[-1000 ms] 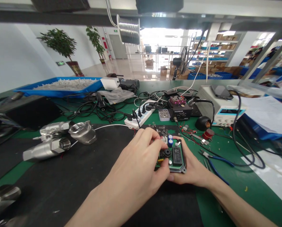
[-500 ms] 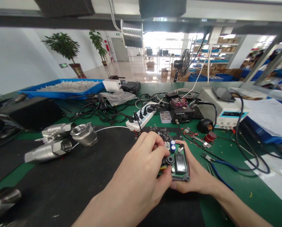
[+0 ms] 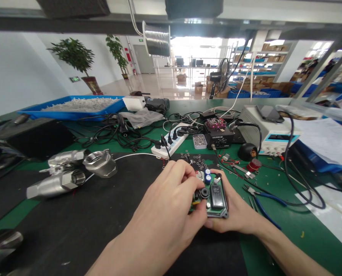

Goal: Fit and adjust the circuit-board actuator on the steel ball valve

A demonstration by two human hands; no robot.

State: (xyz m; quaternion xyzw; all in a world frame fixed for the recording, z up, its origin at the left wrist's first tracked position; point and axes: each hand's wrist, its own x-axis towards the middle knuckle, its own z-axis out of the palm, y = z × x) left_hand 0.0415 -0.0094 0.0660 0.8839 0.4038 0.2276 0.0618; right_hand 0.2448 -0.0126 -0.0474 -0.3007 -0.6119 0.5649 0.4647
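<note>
My right hand (image 3: pixel 234 209) is wrapped round the right and lower sides of a grey housing (image 3: pixel 223 215) with a green circuit board (image 3: pixel 210 210) in it. The board carries blue capacitors (image 3: pixel 207 178) and a black rectangular module (image 3: pixel 216 196). From the left, my left hand (image 3: pixel 178 199) reaches over the board, thumb and fingertips pinching a black ring-shaped part (image 3: pixel 204 193). Its fingers cover the board's left side, so how the ring sits there is hidden. A bit of yellow shows by the thumb.
Steel fittings (image 3: pixel 100 164) lie left on the black mat (image 3: pixel 116 214). Behind the hands are small metal rings (image 3: pixel 198 160), a power strip (image 3: pixel 171 142) and a tray of tiny parts (image 3: pixel 200 141). Blue-handled pliers (image 3: pixel 264 211) lie right, below a power supply (image 3: pixel 282 140).
The camera view has shifted slightly, so the whole scene sits a little further left. Both hands keep their hold on the housing and the ring-shaped part.
</note>
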